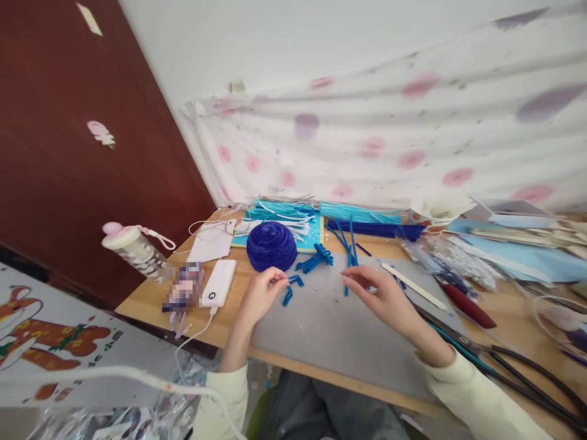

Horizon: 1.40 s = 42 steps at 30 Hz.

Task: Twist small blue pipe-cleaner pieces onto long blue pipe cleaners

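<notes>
My left hand [263, 294] is closed, with thumb and fingertips pinched at the end of a short bent blue pipe cleaner [297, 280]. Just below it on the grey mat lies another small folded blue piece [287, 297]. My right hand [378, 296] hovers over the mat, its thumb and index fingertips drawn together; whatever is between them is too small to make out. Long blue pipe cleaners [352, 244] lie beside those fingertips. A bundle of folded blue pipe cleaners [316, 259] rests between the hands, next to a dark blue wrapped dome [271, 247].
Turquoise and white pipe cleaners [279, 214] and a dark blue bundle [376, 230] line the back. Large black-handled scissors [477, 348], a wooden stick [413, 286] and a red-handled tool [468, 305] lie right. A power bank [220, 282] and a bottle [135, 247] are left.
</notes>
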Available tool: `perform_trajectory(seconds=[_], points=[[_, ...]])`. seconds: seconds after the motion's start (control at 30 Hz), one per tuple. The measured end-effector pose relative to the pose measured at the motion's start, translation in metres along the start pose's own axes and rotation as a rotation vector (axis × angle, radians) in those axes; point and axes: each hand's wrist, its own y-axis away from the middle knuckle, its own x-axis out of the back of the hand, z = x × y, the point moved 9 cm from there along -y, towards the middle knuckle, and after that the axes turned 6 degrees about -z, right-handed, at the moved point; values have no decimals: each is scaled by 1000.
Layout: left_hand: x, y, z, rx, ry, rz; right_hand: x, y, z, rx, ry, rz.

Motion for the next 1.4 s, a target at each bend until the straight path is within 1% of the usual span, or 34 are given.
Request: perform_trajectory(seconds=[0.1,0.17,0.2,0.27,0.3,0.37,0.47,0.53,0.67,0.8,0.87,1.0,1.1,1.2,1.3,1.4], points=[[-31,-20,38,-130,28,-223,-25,-15,34,-237,-412,-178],[-56,-36,54,-168,52,-339,-38,-15,51,-319,-620,-264],[-68,-44,59,-175,77,-390,-41,-14,57,-333,-707,-279],[-89,-58,64,-173,159,-480,-42,-11,67,-337,-853,-269],[-97,-63,65,-169,203,-516,-42,-9,72,-341,-908,-254],[-107,-71,65,-162,268,-543,-43,-6,81,-359,-984,-240],[-112,-75,61,-160,292,-512,-44,-3,87,-392,-1054,-236],[-112,-75,57,-148,323,-469,-43,-2,87,-395,-1095,-221],[-111,-74,49,-101,457,-370,-42,-2,87,-403,-1175,-174],[-103,-71,53,-194,413,-242,-45,-3,88,-399,-1196,-177],[-103,-70,54,-212,395,-224,-45,-3,88,-387,-1200,-187],[-108,-68,49,-183,422,-221,-44,-5,86,-360,-1214,-180],[-107,-65,54,-238,442,-150,-39,-7,83,-313,-1223,-125],[-106,-61,62,-294,515,-63,-31,-8,82,-265,-1237,-26],[-111,-57,63,-277,624,-13,-24,-7,85,-250,-1253,88],[-116,-52,63,-267,647,36,-20,-6,86,-250,-1233,146]])
